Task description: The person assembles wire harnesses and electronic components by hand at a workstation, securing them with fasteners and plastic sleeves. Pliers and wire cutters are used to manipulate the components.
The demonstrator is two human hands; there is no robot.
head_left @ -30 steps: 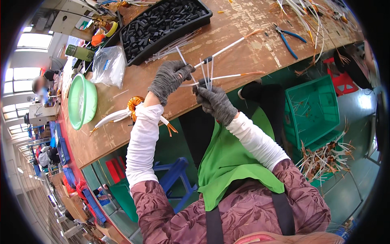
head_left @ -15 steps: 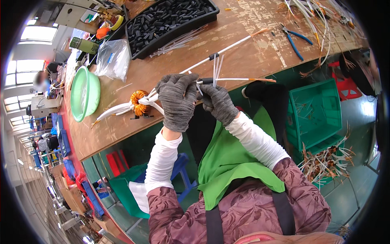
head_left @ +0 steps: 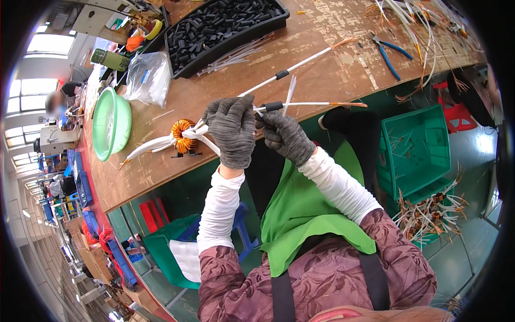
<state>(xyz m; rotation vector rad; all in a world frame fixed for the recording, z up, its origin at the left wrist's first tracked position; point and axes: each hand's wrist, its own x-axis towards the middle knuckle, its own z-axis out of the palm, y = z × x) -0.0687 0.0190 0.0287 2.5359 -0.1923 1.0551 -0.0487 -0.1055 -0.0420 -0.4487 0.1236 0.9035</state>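
Observation:
In a grey glove, my left hand is closed around the white-sleeved leads of a copper-wound ring coil, which lies on the table to its left. One lead runs out rightward past my hands, with a black sleeve on it and bare copper strands at its tip. My right hand, also gloved, is pinched just below that black sleeve, close to the left fingertips. Thin white strips, resembling cable ties, stick up from behind it. Another lead with its own black sleeve slants up across the tabletop.
A black tray of short black sleeves stands at the back, loose white strips before it. Blue-handled pliers and white wires lie right. Left are a plastic bag and green basin. Green crates stand below right.
The fanned white strips at my right hand now stand closer together and lower. Both hands have shifted slightly, and more of the lead's black sleeve shows.

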